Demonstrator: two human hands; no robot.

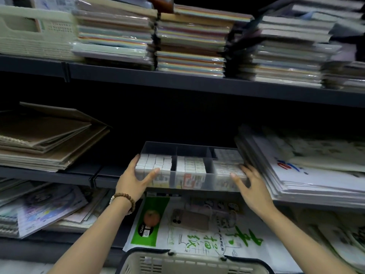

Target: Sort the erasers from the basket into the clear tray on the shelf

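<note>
A dark metal shelving unit fills the view, seen from just in front of it. The top shelf carries tall stacks of wrapped paper packs, blurred, with a pale slotted crate at its far left. On the middle shelf, brown-covered sketchbooks lie piled at the left and large white pads are stacked at the right.

Between those two piles, at the front edge of the middle shelf, sits the clear tray. It is divided into compartments, and rows of small boxed erasers stand packed upright in the front ones; more lie in the rear right compartment.

Below it, a pack of sketch paper with green lettering lies flat on the lower shelf. At the very bottom of the view is the rim of a pale basket with dark handles; what it holds cannot be seen.

Two bare forearms reach up from below. The left grip grasps the tray's front left corner, thumb across the front wall, fingers round the side. The right grip grasps the front right corner the same way, thumb on the front wall and fingers against the right side. A brown beaded bracelet circles the left wrist.
</note>
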